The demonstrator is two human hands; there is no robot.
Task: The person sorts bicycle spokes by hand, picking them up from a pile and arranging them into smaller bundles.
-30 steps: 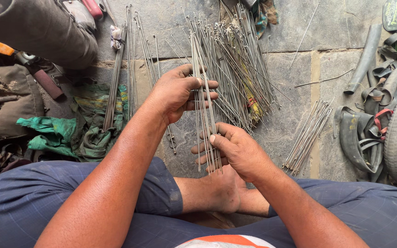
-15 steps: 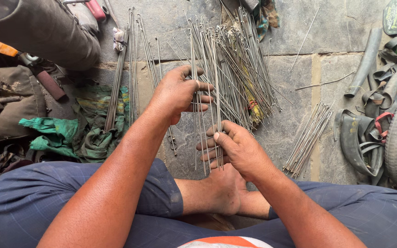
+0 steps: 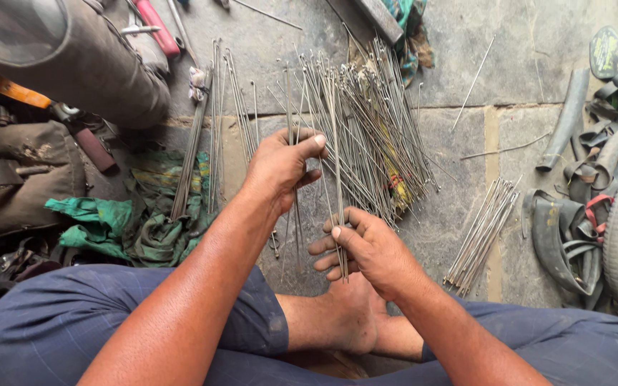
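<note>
I sit cross-legged on a stone floor, looking down at both hands. My left hand (image 3: pixel 280 166) grips a small bundle of thin metal spokes (image 3: pixel 296 107) that fan upward from the fist. My right hand (image 3: pixel 363 246) pinches one long spoke (image 3: pixel 337 171) near its lower end, just below and right of the left hand. Behind both hands lies a large loose heap of spokes (image 3: pixel 377 132) on the floor. My bare foot (image 3: pixel 348 314) rests under the right hand.
A second bundle of spokes (image 3: pixel 484 232) lies to the right, another row (image 3: pixel 202 136) to the left. Green rags (image 3: pixel 134 225) and bags sit at left. Rubber tyres and tubes (image 3: pixel 609 214) crowd the right edge. Red-handled tools (image 3: pixel 155 28) lie at the top.
My left hand has shifted up and left with its bundle. My right hand has slid along and separated a single spoke from the bundle.
</note>
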